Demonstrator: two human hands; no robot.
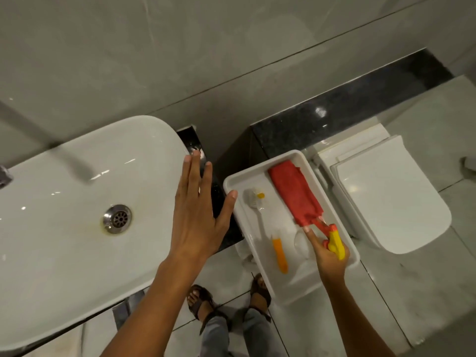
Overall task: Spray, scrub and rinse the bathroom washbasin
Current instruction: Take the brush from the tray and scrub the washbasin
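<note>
In white tray [231, 180]: right hand [331, 256] grips seemingly clear spray bottle [334, 240] | left hand [198, 215] splayed flat above glossy oval washbasin [64, 228]

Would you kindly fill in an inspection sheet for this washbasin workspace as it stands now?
Surface: white washbasin looks dry, with yellowish staining around the metal drain.
Job's things: white tray holds a red cloth, a brush with an orange handle, and a spray bottle with a red and yellow head.
Clutter: nothing seen.
Grippers: left hand open and flat above the basin's right rim; right hand closed on the spray bottle inside the tray.
Cables: nothing seen.
Surroundings: grey tiled wall, black stone ledge, closed white toilet right of the tray, faucet blurred.
</note>
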